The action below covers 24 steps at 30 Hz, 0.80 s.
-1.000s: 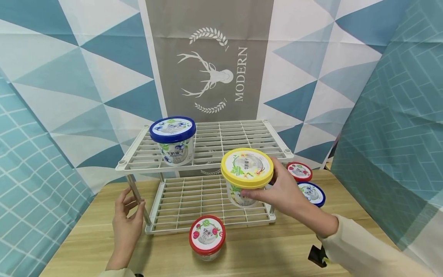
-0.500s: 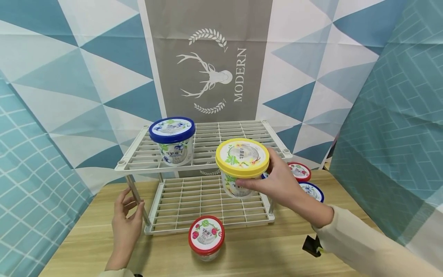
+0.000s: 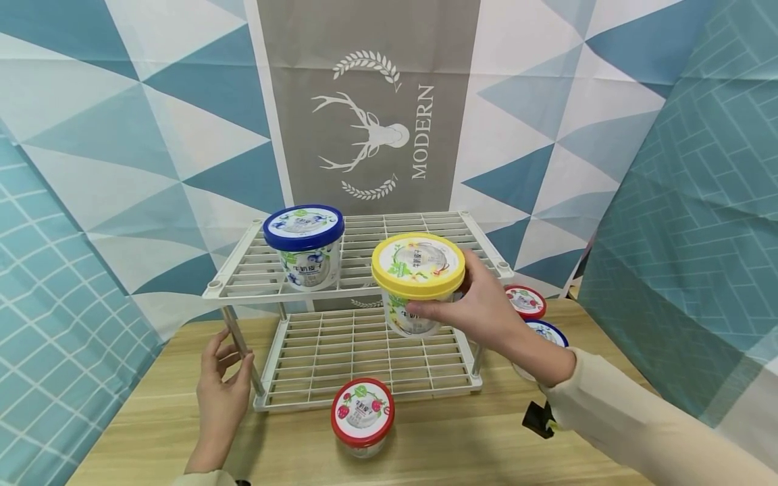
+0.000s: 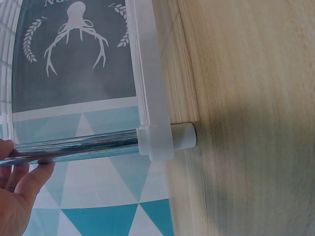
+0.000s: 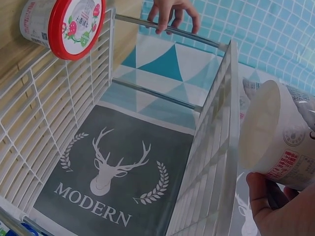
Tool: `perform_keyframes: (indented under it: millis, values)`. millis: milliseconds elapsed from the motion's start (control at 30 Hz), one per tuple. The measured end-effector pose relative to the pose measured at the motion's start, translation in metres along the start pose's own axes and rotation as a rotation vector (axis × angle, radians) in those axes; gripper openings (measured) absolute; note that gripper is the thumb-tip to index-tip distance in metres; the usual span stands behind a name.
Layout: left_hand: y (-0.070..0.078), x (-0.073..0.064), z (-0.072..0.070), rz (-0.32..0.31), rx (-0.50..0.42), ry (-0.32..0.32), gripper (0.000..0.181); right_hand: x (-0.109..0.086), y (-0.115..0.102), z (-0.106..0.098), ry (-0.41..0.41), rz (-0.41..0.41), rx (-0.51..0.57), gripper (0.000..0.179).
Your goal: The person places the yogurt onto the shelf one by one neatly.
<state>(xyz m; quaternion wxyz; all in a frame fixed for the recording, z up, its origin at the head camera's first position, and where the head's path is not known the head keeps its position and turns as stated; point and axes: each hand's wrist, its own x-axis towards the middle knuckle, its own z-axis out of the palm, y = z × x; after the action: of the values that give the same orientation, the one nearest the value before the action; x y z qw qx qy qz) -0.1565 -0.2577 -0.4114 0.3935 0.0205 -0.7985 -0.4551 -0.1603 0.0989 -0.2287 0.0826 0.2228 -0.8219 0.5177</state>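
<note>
Aloft in the grip of a person's right hand (image 3: 486, 307), a yellow-lidded tub (image 3: 418, 266) hangs near the front edge of a white rack (image 3: 355, 292), above its upper shelf, while the left hand (image 3: 223, 385) clasps its front-left post (image 4: 98, 145). Shelving appears in hand; the next move would call for bringing the tub level over the slats. A blue-lidded tub (image 3: 305, 243) stands at the rack's upper left; a red-lidded one (image 3: 363, 415) sits before it on a wood-grain desk (image 3: 450, 445). Behind the rack hangs a geometric deer-print cloth (image 3: 444, 34).
</note>
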Motion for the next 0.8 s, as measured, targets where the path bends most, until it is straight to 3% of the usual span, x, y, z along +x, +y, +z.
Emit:
perform_keyframes:
  millis: [800]
  values:
    - [0.001, 0.0, -0.001, -0.017, 0.012, -0.01, 0.067, 0.019, -0.004, -0.003, 0.007, -0.013, 0.075, 0.072]
